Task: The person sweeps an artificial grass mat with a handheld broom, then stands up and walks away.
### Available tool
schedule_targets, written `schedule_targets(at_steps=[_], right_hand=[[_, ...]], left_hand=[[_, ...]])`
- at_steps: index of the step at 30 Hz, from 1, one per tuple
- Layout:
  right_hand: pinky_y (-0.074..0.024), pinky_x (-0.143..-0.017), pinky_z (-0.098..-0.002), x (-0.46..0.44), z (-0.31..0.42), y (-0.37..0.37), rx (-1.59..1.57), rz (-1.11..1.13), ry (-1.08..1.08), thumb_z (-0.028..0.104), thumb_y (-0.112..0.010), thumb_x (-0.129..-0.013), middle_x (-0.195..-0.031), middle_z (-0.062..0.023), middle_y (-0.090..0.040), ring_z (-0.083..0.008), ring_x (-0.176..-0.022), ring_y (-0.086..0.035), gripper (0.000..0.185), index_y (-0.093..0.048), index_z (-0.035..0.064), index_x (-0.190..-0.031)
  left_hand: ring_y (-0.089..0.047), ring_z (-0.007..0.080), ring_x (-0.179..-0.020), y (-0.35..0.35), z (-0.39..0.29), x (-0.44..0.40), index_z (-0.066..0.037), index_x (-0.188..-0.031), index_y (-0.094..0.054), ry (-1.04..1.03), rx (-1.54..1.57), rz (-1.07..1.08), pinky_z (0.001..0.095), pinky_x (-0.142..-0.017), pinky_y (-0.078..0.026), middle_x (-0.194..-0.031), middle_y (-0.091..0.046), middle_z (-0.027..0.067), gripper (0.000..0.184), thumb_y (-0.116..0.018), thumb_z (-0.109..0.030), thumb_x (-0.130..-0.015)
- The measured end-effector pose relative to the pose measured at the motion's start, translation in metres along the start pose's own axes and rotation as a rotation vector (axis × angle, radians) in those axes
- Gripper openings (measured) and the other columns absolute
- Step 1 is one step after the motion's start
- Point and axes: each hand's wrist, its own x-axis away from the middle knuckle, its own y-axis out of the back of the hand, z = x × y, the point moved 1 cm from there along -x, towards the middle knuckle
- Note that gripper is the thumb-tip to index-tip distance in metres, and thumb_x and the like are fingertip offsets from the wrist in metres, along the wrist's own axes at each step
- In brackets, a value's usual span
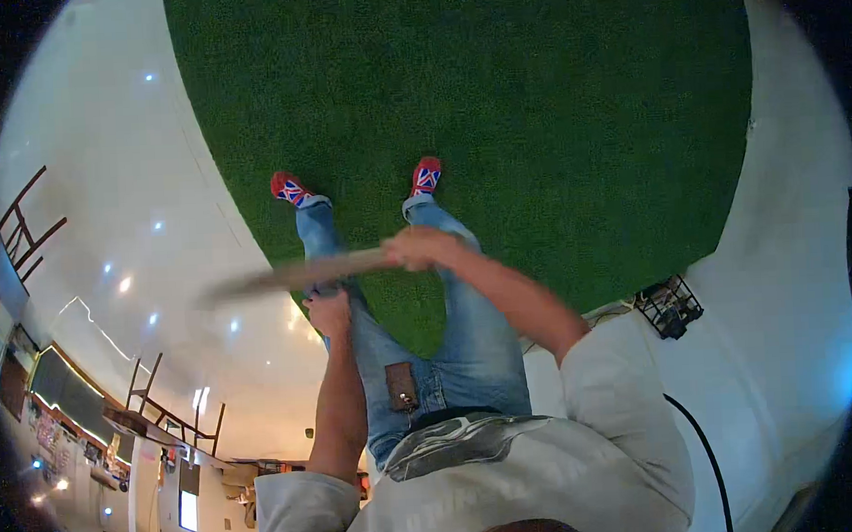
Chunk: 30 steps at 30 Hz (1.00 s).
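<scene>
My right hand [414,248] is closed round one end of a long, pale brown wooden stick [336,266]. The stick reaches across in front of my legs to the left, and its far end is smeared by motion, so its exact shape cannot be made out. My left hand [329,315] is beside my left thigh, just below the stick, with its fingers curled. A dark patch shows at its fingers; what it is, I cannot tell. On the front of my jeans [486,330] hangs a small brown leather pouch [402,387].
Green artificial turf [533,100] lies under my red, Union Jack-patterned shoes [426,176]. A glossy pale floor [145,136] borders it. At left stand dark-framed stools [156,401]. A black metal rack [670,306] and a black cable [708,449] are at right.
</scene>
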Motion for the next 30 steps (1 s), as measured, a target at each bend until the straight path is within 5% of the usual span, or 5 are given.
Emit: schedule_targets(at_steps=[5,16,19,25,30], right_hand=[[-0.0495,-0.072,-0.0434,0.000,0.059,-0.023,0.077,-0.255,0.344,0.013,-0.059,-0.070,-0.091,-0.0146,-0.064,-0.0343,-0.082,-0.062,0.053,-0.050,0.0137,-0.122],[-0.0502,-0.069,-0.0406,0.113,-0.171,-0.061,-0.708,-1.290,-0.613,0.013,-0.065,-0.072,-0.086,-0.0171,-0.063,-0.0298,-0.075,-0.062,0.054,-0.045,0.0019,-0.121],[-0.0503,-0.071,-0.0416,0.090,-0.184,-0.063,-0.625,-1.276,-0.656,0.017,-0.066,-0.072,-0.090,-0.0187,-0.063,-0.0316,-0.077,-0.062,0.053,-0.047,0.0014,-0.118],[-0.0494,-0.080,-0.0437,0.036,-0.064,-0.019,-0.217,-0.286,-0.080,0.020,-0.060,-0.074,-0.108,-0.0187,-0.061,-0.0367,-0.093,-0.061,0.061,-0.043,0.0220,-0.133],[-0.0460,-0.087,-0.0405,0.042,0.029,-0.012,-0.085,-0.247,0.300,0.010,-0.058,-0.064,-0.116,-0.0188,-0.056,-0.0369,-0.103,-0.055,0.079,-0.035,0.0201,-0.139]], left_hand=[[-0.053,0.0420,-0.106,0.014,-0.017,0.026,0.003,-0.123,-0.046,0.017,0.069,0.019,0.0474,-0.085,-0.046,-0.122,-0.047,0.0275,0.081,-0.058,-0.059,-0.073],[-0.048,0.0462,-0.112,-0.045,0.029,0.009,0.003,-0.132,-0.032,-0.074,0.141,0.252,0.0489,-0.091,-0.043,-0.130,-0.035,0.0310,0.088,-0.057,-0.058,-0.074],[-0.047,0.0463,-0.114,-0.058,0.031,0.012,0.002,-0.134,-0.030,-0.099,0.093,0.373,0.0479,-0.093,-0.043,-0.132,-0.034,0.0320,0.088,-0.056,-0.058,-0.075],[-0.044,0.0456,-0.117,-0.039,0.027,0.019,0.001,-0.136,-0.029,-0.102,0.193,0.418,0.0470,-0.096,-0.040,-0.133,-0.033,0.0321,0.086,-0.054,-0.056,-0.077],[-0.042,0.0446,-0.119,-0.111,0.084,-0.027,0.000,-0.136,-0.031,-0.347,0.221,0.479,0.0469,-0.098,-0.038,-0.133,-0.034,0.0323,0.081,-0.056,-0.051,-0.078]])
